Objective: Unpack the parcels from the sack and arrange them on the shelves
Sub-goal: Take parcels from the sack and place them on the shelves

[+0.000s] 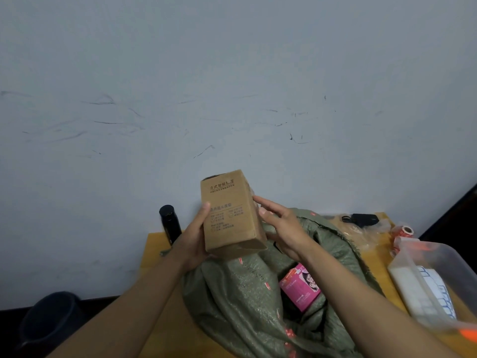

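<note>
Fingers (205,206) of left hand grip upright cardboard box (229,215); right fingers (265,202) straight beside it

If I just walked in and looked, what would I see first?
First you'd see the brown cardboard box held up in front of the pale wall, the left hand gripping its side and the right hand open with fingers against the other side. Just below lies the green woven sack on the yellow table, with a bright pink box peeking out of its mouth.
</note>
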